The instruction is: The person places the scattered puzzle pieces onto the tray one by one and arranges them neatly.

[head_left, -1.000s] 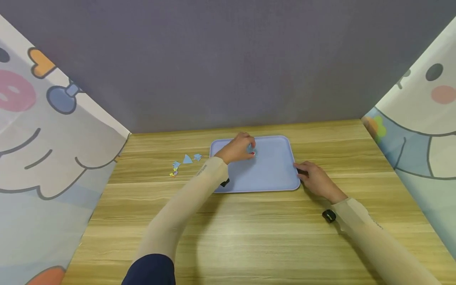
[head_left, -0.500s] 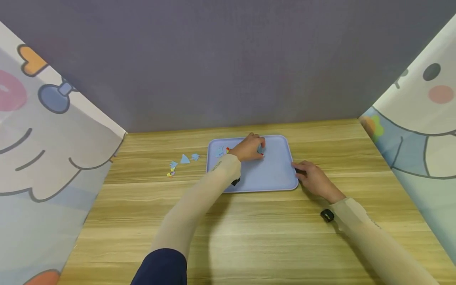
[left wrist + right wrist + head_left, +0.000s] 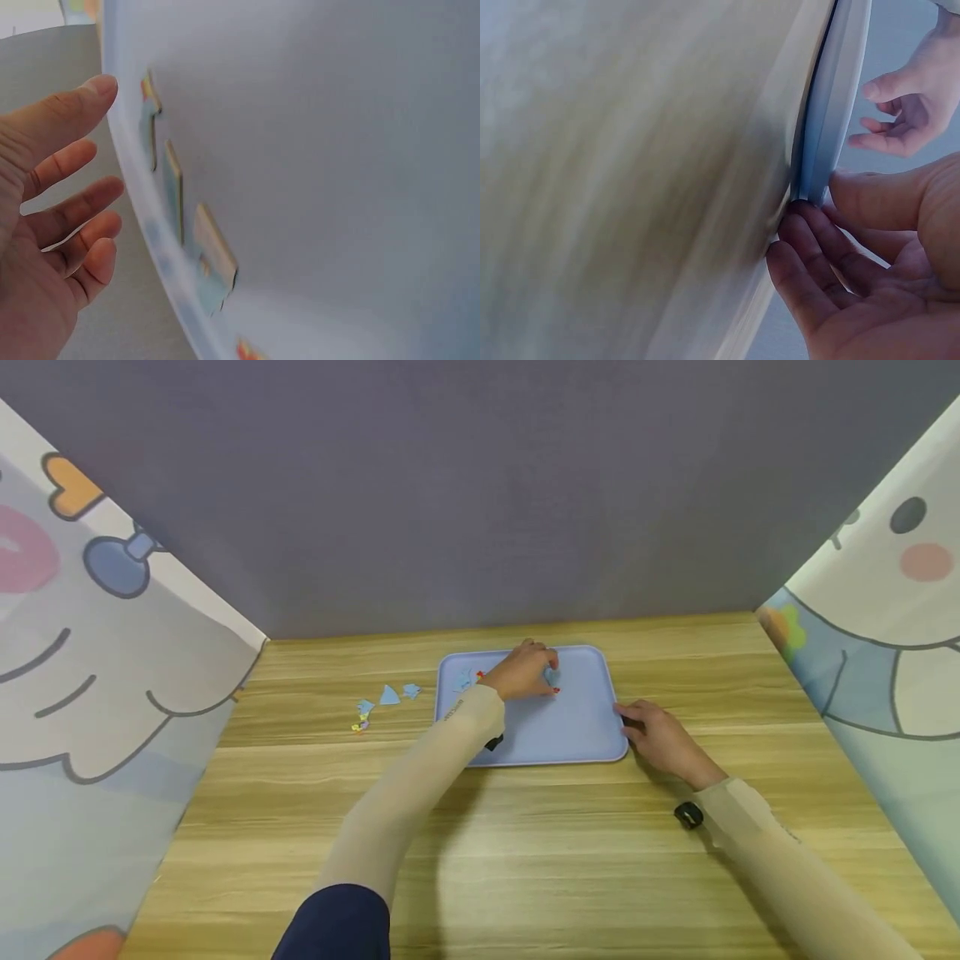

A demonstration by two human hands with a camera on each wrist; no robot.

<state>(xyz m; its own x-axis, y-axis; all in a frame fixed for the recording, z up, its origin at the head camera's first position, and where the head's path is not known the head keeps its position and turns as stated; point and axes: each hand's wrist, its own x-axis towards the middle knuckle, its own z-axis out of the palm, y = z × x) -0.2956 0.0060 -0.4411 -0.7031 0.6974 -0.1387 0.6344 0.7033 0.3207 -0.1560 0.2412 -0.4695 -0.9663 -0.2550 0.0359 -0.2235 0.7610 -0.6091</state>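
Over the pale blue tray (image 3: 577,718), my left hand (image 3: 517,672) hovers with thumb and fingers apart. A light blue puzzle piece with some red (image 3: 552,677) lies on the tray by its fingertips, partly covered by them. In the left wrist view nothing is between thumb and fingers, and several flat puzzle pieces (image 3: 214,244) lie along the tray's edge. Another light blue piece (image 3: 462,680) sits in the tray's upper left. My right hand (image 3: 667,739) holds the tray's right rim, thumb on top and fingers underneath, as the right wrist view shows.
Left of the tray, on the wood-grain table (image 3: 487,852), lie several more small pieces, among them a blue triangle (image 3: 389,695) and a yellow-and-purple cluster (image 3: 362,724). A grey wall (image 3: 480,502) rises behind, with cartoon-print sheets (image 3: 120,693) at both sides.
My left hand has moved right across the tray with a puzzle piece and let it go there, uncovering pieces at the tray's upper left. The right hand keeps its hold on the rim.
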